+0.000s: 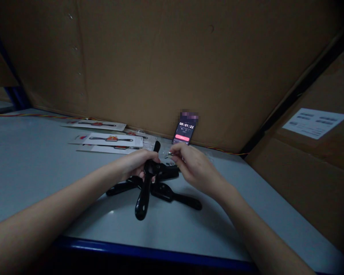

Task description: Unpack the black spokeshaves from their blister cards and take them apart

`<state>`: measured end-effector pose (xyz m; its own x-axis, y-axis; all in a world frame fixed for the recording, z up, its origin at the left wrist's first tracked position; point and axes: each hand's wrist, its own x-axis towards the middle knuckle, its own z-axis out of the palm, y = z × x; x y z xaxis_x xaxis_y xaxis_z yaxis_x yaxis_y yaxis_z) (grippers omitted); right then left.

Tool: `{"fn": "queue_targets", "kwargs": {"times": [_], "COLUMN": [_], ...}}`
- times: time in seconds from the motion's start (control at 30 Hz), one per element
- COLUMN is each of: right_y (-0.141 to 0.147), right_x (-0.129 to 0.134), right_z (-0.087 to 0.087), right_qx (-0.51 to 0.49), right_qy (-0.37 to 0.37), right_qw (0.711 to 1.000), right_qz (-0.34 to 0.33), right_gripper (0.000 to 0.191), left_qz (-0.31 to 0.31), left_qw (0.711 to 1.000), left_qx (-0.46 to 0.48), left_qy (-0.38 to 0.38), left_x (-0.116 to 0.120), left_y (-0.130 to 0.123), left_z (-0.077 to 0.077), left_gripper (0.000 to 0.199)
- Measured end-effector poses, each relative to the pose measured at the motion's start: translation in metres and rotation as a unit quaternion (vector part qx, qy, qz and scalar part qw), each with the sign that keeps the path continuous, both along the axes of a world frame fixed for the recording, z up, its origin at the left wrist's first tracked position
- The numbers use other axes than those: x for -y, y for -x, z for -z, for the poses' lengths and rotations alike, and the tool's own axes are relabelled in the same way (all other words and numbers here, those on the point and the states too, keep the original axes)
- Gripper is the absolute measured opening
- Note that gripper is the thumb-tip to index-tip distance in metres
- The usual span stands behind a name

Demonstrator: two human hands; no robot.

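My left hand (136,164) grips a glossy black-handled tool (143,202), possibly a wrench, which stands tilted with its handle end down near the table. My right hand (195,167) pinches a small metal part (169,154) between thumb and fingertips, close to the top of that tool. Under and around my hands lie several similar black tools, one pointing left (123,186) and one pointing lower right (174,196). Their heads are partly hidden by my hands and by each other.
Printed cards (111,139) showing a tool lie at the back left, with clear plastic beyond them. A phone (184,131) showing a timer leans against the brown cardboard wall (160,57). The grey table (31,160) has a blue front edge (132,245).
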<state>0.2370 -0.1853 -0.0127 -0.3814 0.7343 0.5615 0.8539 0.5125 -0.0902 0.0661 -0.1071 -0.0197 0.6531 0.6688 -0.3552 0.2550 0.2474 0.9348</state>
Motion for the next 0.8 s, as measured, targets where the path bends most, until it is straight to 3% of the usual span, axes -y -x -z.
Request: {"fn": "queue_targets", "kwargs": {"times": [0.17, 0.33, 0.63, 0.8], "right_y": [-0.022, -0.038, -0.046, -0.044], "right_x": [-0.010, -0.026, -0.024, -0.024], "right_z": [0.006, 0.022, 0.026, 0.020], "right_qx": [0.017, 0.003, 0.008, -0.030], "right_qy": [0.105, 0.217, 0.293, 0.233], "right_qw": [0.987, 0.966, 0.941, 0.952], "right_qz": [0.121, 0.140, 0.169, 0.196], "right_gripper": [0.008, 0.007, 0.006, 0.007], "left_qz": [-0.003, -0.057, -0.097, -0.096], "left_qw": [0.999, 0.996, 0.991, 0.991], "left_qx": [0.034, 0.052, 0.076, 0.067], "left_qy": [-0.026, -0.040, -0.051, -0.056], "left_x": [-0.002, -0.006, -0.007, -0.004], "left_y": [0.000, 0.000, -0.002, -0.004], "left_z": [0.000, 0.007, 0.009, 0.008], "left_gripper": [0.014, 0.027, 0.028, 0.026]}}
